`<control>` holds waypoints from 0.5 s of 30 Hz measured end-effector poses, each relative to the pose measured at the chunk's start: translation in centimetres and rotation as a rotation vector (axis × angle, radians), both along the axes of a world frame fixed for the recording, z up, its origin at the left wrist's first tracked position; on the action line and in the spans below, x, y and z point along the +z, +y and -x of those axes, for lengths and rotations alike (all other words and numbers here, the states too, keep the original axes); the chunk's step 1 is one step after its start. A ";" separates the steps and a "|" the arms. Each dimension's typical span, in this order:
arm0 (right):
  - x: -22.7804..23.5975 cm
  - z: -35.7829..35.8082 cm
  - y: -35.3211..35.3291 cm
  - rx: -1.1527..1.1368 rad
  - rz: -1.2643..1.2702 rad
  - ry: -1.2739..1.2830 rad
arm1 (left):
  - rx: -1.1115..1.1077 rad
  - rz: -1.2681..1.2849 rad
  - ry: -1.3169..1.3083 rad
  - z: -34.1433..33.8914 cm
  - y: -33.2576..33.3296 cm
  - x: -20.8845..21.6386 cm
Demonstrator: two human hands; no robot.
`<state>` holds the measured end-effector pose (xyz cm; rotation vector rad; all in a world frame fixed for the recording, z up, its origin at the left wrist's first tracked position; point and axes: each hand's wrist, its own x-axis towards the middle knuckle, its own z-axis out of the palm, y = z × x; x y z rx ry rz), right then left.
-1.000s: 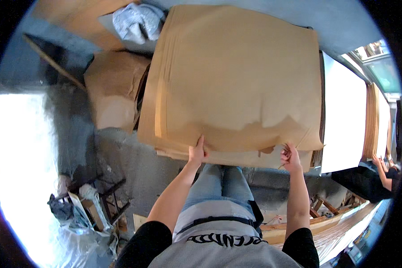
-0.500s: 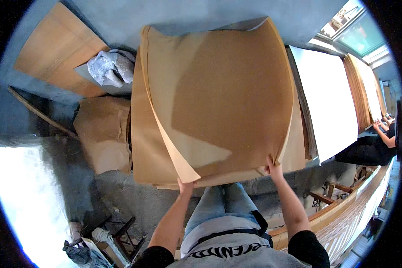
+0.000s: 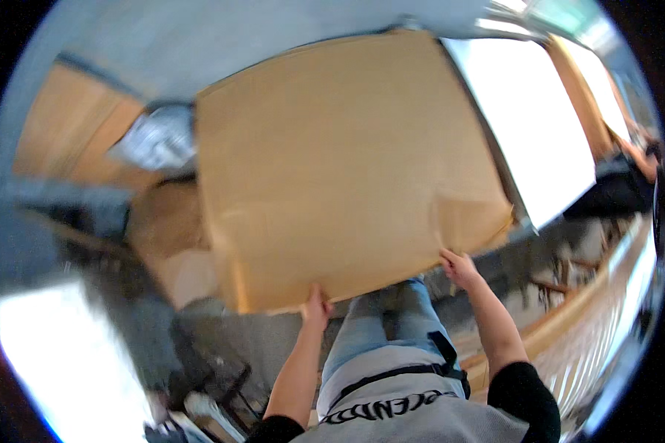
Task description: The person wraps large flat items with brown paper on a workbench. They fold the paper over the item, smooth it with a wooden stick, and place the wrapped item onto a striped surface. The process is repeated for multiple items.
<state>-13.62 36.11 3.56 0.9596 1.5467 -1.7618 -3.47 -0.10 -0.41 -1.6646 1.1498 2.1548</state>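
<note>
A large brown sheet (image 3: 332, 162), paper or thin board, spreads in front of me over a stack whose layers it hides. Its near edge is pinched by my left hand (image 3: 317, 307), thumb on top, left of the middle. Farther right along that same edge, my right hand (image 3: 459, 268) grips the sheet, fingers closed. Beside my right hand the sheet buckles into a crease, and its near-left corner bends slightly. The picture is somewhat blurred.
Right of the brown sheet lies a stack topped by a white sheet (image 3: 528, 125). Another person's arm (image 3: 638, 156) reaches in at the far right. Crumpled brown paper (image 3: 171, 236), a pale bundled cloth (image 3: 159, 136) and a wooden board (image 3: 77, 122) are on the left.
The brown sheet, earlier curled up at its sides, now lies mostly flat. Both hands still hold its near edge. The whole view has tilted and shifted.
</note>
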 end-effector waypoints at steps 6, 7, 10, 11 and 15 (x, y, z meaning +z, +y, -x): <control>-0.3 1.0 1.1 0.093 0.045 0.005 | -0.157 -0.040 0.105 -1.2 -1.6 -3.6; -0.2 0.8 2.1 0.092 0.086 -0.020 | -0.193 -0.032 0.112 -0.9 -1.0 -3.4; 0.3 -0.6 4.6 0.098 0.086 -0.018 | -0.227 0.064 0.126 0.0 -0.8 -0.2; 0.5 -0.8 5.7 0.102 0.058 -0.009 | -0.224 0.102 0.128 0.2 -0.4 0.3; -2.0 -3.1 15.8 0.001 -0.208 0.130 | -0.216 0.167 0.006 0.1 0.2 0.3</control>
